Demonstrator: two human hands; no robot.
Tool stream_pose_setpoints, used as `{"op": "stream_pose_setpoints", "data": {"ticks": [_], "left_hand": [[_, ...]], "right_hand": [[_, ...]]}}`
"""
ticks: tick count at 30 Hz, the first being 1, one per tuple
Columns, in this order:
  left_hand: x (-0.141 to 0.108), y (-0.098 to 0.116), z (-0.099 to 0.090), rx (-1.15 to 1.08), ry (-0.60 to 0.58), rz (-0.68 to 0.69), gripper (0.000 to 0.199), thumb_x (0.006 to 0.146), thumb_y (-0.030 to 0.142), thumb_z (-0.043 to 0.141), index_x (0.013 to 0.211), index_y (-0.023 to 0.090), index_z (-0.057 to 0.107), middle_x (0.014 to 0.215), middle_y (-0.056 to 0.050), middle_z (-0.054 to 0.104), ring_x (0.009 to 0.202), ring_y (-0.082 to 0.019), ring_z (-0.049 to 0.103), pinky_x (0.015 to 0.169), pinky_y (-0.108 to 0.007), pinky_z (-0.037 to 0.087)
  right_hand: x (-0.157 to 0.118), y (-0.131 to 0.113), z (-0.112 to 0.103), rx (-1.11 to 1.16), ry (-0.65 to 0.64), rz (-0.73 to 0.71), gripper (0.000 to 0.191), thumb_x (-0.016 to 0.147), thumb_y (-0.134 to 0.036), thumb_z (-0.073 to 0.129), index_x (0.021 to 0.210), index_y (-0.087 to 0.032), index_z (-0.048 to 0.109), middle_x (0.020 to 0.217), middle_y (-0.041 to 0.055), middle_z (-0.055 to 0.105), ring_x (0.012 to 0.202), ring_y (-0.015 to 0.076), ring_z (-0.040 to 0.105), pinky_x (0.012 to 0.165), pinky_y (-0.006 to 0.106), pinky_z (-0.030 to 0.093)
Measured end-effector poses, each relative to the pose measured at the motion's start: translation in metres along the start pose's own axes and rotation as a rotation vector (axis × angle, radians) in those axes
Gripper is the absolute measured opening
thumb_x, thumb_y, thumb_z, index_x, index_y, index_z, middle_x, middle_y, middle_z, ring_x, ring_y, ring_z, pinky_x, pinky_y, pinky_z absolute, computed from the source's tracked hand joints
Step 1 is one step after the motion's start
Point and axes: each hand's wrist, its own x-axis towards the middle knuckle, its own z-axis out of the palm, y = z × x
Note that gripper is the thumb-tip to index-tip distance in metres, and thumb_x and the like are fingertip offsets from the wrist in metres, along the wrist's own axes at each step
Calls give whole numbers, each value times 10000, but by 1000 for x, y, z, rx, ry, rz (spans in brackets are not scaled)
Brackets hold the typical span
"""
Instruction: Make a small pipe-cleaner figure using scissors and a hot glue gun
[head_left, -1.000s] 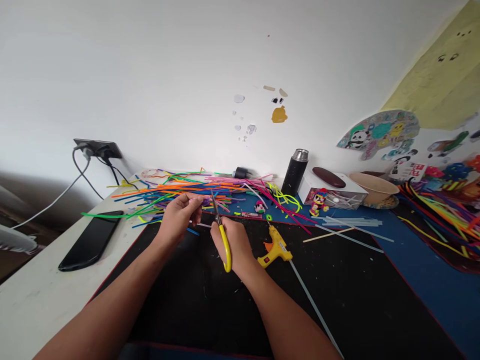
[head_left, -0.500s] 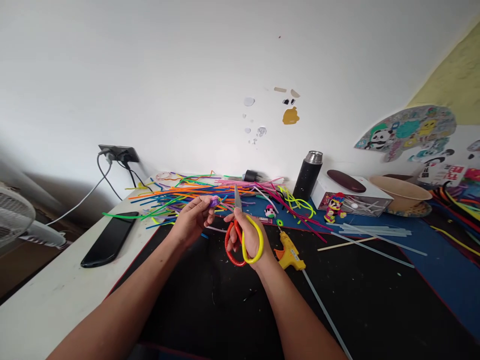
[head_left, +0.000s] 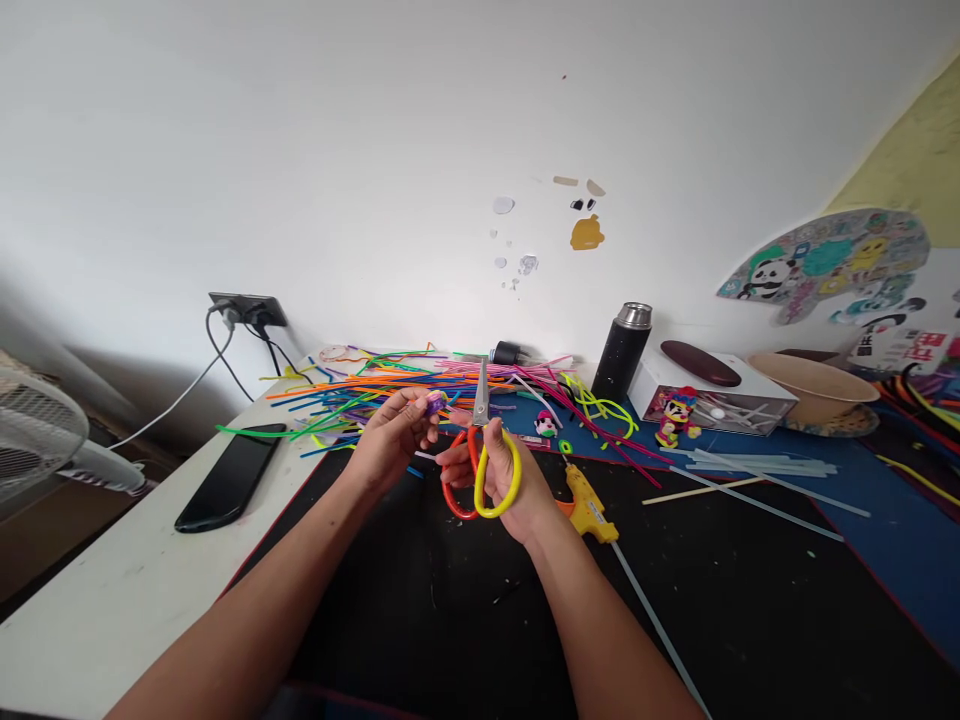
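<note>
Between the fingertips of my left hand (head_left: 394,430) is a small purple piece (head_left: 436,403), fuzzy-looking and partly hidden by the fingers. My right hand (head_left: 510,480) grips a pair of scissors (head_left: 482,395) with one red and one yellow handle. Their blades point up and away from me, close together, just right of the purple piece and apart from it. Both hands are raised over the black mat (head_left: 420,620). Behind them lies a heap of colourful pipe cleaners (head_left: 360,383).
A yellow glue gun (head_left: 589,505) rests right of my right hand. Beyond it stand a black thermos (head_left: 622,350), a colourful figurine (head_left: 677,415) and a white box (head_left: 750,400). Clear glue sticks (head_left: 765,465) lie at right, a black phone (head_left: 229,480) at left. A fan (head_left: 41,430) stands far left.
The scissors have turned more upright and swung away from the purple piece, the right hand's fingers loosening around the handles. The left hand still holds the piece. The whole view has shifted slightly.
</note>
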Motion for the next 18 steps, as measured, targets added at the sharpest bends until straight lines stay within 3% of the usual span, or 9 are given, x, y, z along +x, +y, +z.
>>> {"op": "stream_pose_setpoints", "data": {"ticks": [6, 8, 14, 18], "left_hand": [[0, 0, -2, -25, 19, 32, 346, 714, 320, 918, 958, 189, 711, 770, -11, 710, 643, -128, 639, 571, -210, 498], [-1, 0, -2, -5, 25, 59, 330, 727, 309, 911, 964, 194, 713, 834, -16, 721, 666, -126, 638, 564, -208, 488], [-2, -2, 1, 72, -34, 120, 343, 705, 253, 923, 965, 195, 706, 830, 1, 697, 661, -116, 624, 592, -217, 497], [-3, -7, 3, 114, -80, 101, 357, 676, 242, 941, 917, 184, 684, 850, 5, 691, 649, -114, 632, 629, -239, 538]], "right_hand": [[1, 7, -2, 24, -179, 36, 891, 801, -926, 492, 1301, -211, 670, 1038, 162, 792, 1029, 333, 761, 901, 465, 562], [2, 8, -1, 20, -138, 33, 818, 822, -888, 536, 1237, -198, 685, 997, 149, 789, 972, 319, 773, 873, 447, 571], [5, 5, 1, -117, 174, -70, 624, 766, -722, 774, 1038, -168, 684, 827, 64, 744, 687, 225, 740, 721, 362, 582], [8, 6, 0, -157, 184, -111, 536, 732, -627, 839, 985, -184, 676, 794, 26, 714, 653, 197, 703, 677, 336, 572]]}}
